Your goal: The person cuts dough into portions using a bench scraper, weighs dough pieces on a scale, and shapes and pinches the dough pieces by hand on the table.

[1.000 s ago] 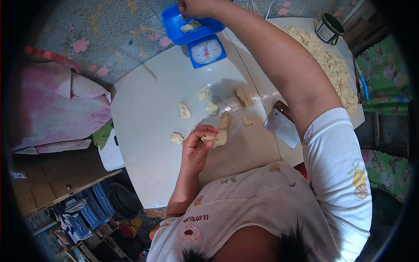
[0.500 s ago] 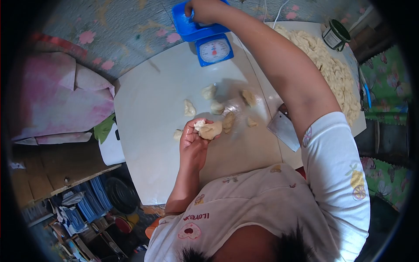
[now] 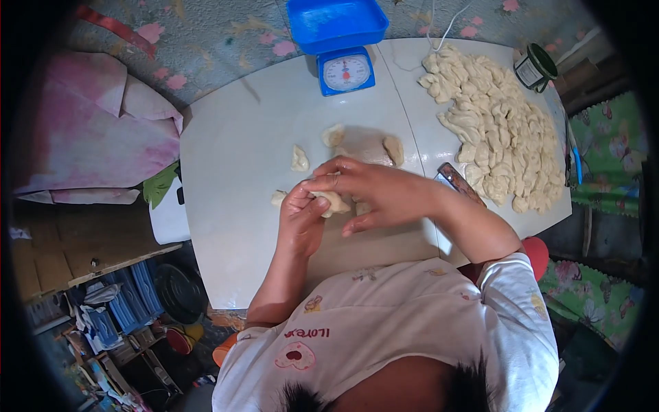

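Note:
My left hand (image 3: pixel 301 216) is closed round a lump of pale dough (image 3: pixel 332 203) near the front of the table. Over it reaches my right hand (image 3: pixel 371 196), its fingers apart and its fingertips at the left hand; whether they touch the dough is hard to tell. Small dough pieces lie around them: one (image 3: pixel 299 158) to the upper left, one (image 3: pixel 333 135) above, and a browner one (image 3: pixel 393 150) to the upper right. Others are partly hidden by my hands. Behind them stands a blue scale (image 3: pixel 346 71) whose blue tray (image 3: pixel 336 26) shows no dough.
A large heap of dough pieces (image 3: pixel 504 123) covers the table's right side. A cleaver (image 3: pixel 461 182) lies by its lower left edge, partly under my right forearm. At the back right stands a dark green tub (image 3: pixel 535 67). A pink and white cloth (image 3: pixel 96 130) hangs at the left.
My right hand has come down from the scale's tray to my left hand. The dough piece seen in the tray earlier is gone from it. The view has shifted slightly.

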The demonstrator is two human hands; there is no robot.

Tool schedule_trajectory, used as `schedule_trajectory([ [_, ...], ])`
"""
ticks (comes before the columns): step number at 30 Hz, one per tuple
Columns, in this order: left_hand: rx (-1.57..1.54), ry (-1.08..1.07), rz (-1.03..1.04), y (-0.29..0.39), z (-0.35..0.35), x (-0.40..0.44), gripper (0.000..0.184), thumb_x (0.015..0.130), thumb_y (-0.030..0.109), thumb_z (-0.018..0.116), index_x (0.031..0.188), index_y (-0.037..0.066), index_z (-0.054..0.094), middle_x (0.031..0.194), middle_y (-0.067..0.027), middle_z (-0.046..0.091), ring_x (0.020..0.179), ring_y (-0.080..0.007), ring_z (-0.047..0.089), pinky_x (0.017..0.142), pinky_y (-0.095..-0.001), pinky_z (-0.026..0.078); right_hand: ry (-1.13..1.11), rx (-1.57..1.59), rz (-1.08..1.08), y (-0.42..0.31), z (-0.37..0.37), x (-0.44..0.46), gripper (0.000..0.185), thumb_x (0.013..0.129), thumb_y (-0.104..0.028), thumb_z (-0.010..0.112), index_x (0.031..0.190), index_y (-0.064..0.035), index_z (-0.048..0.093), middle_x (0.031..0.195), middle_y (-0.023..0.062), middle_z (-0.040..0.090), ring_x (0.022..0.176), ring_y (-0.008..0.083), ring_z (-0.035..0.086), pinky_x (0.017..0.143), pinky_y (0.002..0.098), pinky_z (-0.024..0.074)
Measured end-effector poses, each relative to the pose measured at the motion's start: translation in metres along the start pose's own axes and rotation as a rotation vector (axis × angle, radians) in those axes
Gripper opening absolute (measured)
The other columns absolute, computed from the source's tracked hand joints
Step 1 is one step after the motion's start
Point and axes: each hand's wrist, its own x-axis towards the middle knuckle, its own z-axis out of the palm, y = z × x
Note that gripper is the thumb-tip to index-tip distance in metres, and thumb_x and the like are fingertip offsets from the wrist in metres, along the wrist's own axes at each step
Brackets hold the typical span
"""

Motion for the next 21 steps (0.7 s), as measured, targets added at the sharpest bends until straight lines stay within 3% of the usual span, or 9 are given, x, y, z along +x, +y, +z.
schedule_trajectory([
  [5,-0.028,0.003,-0.047,0.000,0.020,-0.001,0.044,0.085,0.031,0.064,0.115,0.002,0.052,0.104,-0.0102,0.060,0.092,-0.0220,0.061,0.079,-0.0325,0.051,-0.105,-0.033,0.031,0.002,-0.013,-0.001,0.042,0.084,-0.011,0.061,0.125,-0.0089,0.052,0.120,0.0085,0.054,0.109,0.0213,0.053,0.089,0.0360,0.0466],
  [7,-0.127,-0.011,-0.025,0.001,0.023,0.000,0.046,0.086,0.034,0.063,0.116,0.002,0.050,0.103,-0.0102,0.061,0.092,-0.0229,0.061,0.079,-0.0318,0.051,-0.082,0.704,0.306,0.010,-0.018,-0.002,0.042,0.083,-0.005,0.059,0.124,-0.0059,0.052,0.124,0.0069,0.051,0.113,0.0186,0.050,0.090,0.0357,0.0451],
  [10,-0.005,0.021,0.067,0.002,0.024,0.002,0.032,0.090,0.032,0.058,0.108,0.006,0.050,0.110,-0.0101,0.058,0.091,-0.0231,0.060,0.078,-0.0320,0.050,-0.075,0.882,0.135,0.018,-0.018,-0.005,0.037,0.081,-0.001,0.061,0.117,-0.0024,0.054,0.120,0.0054,0.052,0.112,0.0155,0.050,0.090,0.0329,0.0439],
  [11,0.021,0.086,0.129,0.002,0.030,0.003,0.018,0.091,0.019,0.057,0.103,0.008,0.051,0.106,-0.0101,0.058,0.089,-0.0210,0.060,0.075,-0.0322,0.050,-0.079,0.880,0.132,0.015,-0.015,-0.006,0.037,0.081,-0.001,0.061,0.117,-0.0024,0.054,0.120,0.0054,0.052,0.112,0.0155,0.050,0.090,0.0329,0.0439],
  [13,0.082,0.103,0.204,0.000,0.030,0.005,0.016,0.090,0.013,0.055,0.104,0.008,0.050,0.102,-0.0098,0.059,0.088,-0.0202,0.060,0.074,-0.0321,0.050,0.035,0.702,0.140,0.006,-0.006,-0.009,0.035,0.078,0.003,0.061,0.112,-0.0029,0.054,0.116,0.0058,0.052,0.109,0.0135,0.050,0.090,0.0304,0.0431],
  [17,0.061,0.192,0.358,0.000,0.035,0.004,0.022,0.087,0.002,0.054,0.107,0.009,0.048,0.093,-0.0082,0.059,0.087,-0.0194,0.060,0.074,-0.0335,0.051,0.191,0.467,0.127,0.012,-0.003,-0.011,0.039,0.075,0.004,0.063,0.112,-0.0039,0.052,0.108,0.0053,0.054,0.100,0.0119,0.053,0.085,0.0284,0.0454],
  [19,0.023,0.183,0.368,0.004,0.037,0.004,0.027,0.087,0.001,0.053,0.112,0.010,0.047,0.094,-0.0081,0.059,0.088,-0.0200,0.060,0.075,-0.0346,0.051,0.186,0.664,0.164,0.023,-0.009,-0.014,0.040,0.077,0.003,0.062,0.115,-0.0049,0.050,0.104,0.0053,0.056,0.091,0.0111,0.057,0.080,0.0267,0.0473],
  [21,0.015,0.149,0.373,0.008,0.043,0.002,0.039,0.085,-0.001,0.051,0.123,0.007,0.045,0.099,-0.0091,0.059,0.088,-0.0211,0.061,0.077,-0.0359,0.052,0.219,0.804,0.156,0.025,-0.011,-0.016,0.040,0.078,0.001,0.061,0.116,-0.0040,0.049,0.101,0.0051,0.055,0.091,0.0111,0.057,0.076,0.0252,0.0480],
])
